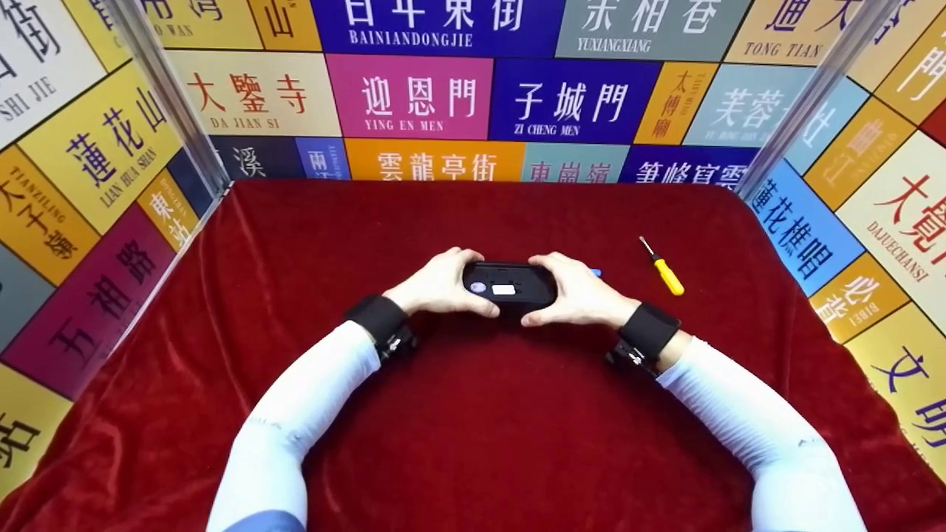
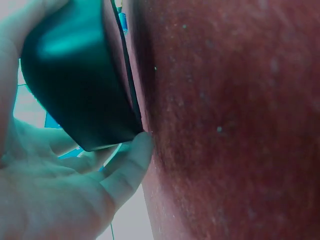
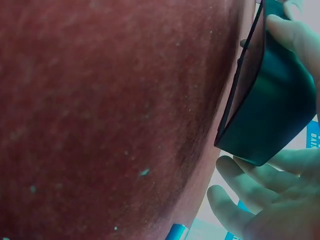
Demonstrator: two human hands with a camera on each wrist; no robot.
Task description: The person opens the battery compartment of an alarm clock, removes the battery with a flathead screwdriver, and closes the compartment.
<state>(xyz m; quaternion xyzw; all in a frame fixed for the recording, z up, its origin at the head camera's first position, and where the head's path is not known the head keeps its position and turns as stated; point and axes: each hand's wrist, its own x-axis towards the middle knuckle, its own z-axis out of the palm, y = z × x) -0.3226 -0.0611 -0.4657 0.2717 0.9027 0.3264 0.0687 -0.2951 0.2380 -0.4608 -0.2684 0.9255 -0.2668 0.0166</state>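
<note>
A black oblong plastic casing (image 1: 521,299) with rounded ends is held over the red cloth, between my two hands. A white label and a small round sticker show on its upward face. My left hand (image 1: 451,284) grips the left end, with thumb and fingers on opposite sides. The right end is held likewise by my right hand (image 1: 580,290). In the left wrist view the casing's smooth dark wall (image 2: 75,75) lies against the fingers. In the right wrist view, fingertips (image 3: 232,172) are near its lower corner.
A screwdriver (image 1: 669,277) with a yellow handle lies on the red cloth (image 1: 473,421), right of my right hand. A small blue item (image 1: 596,272) peeks out behind that hand, mostly hidden. Walls of coloured sign panels (image 1: 410,96) and clear posts (image 1: 802,96) bound the table.
</note>
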